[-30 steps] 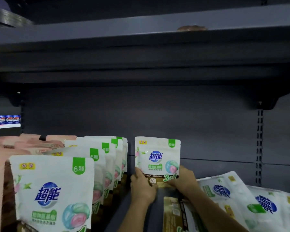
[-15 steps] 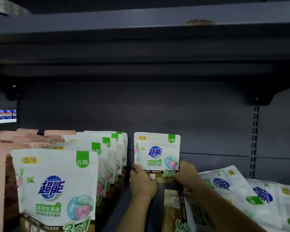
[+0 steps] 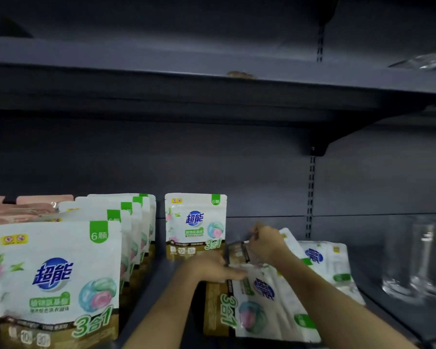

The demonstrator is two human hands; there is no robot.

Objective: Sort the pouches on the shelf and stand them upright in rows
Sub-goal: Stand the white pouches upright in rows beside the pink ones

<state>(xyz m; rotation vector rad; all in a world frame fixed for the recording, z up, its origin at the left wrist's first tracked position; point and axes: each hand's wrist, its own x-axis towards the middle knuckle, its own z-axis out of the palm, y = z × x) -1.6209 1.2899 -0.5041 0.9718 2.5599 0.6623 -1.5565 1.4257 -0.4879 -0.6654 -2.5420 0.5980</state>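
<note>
One white laundry-pod pouch (image 3: 195,225) stands upright alone at the shelf's back, likely starting a new row beside the full white row (image 3: 126,238). In front, the left hand (image 3: 209,269) lies flat-fingered on the heap of fallen pouches (image 3: 262,306), seemingly steadying it. The right hand (image 3: 266,244) pinches one pouch's edge, probably to lift it.

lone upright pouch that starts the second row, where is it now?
Head view, centre: the lone upright pouch stands at the back of the shelf, right of the full row of pouches and just behind the left hand.
</note>
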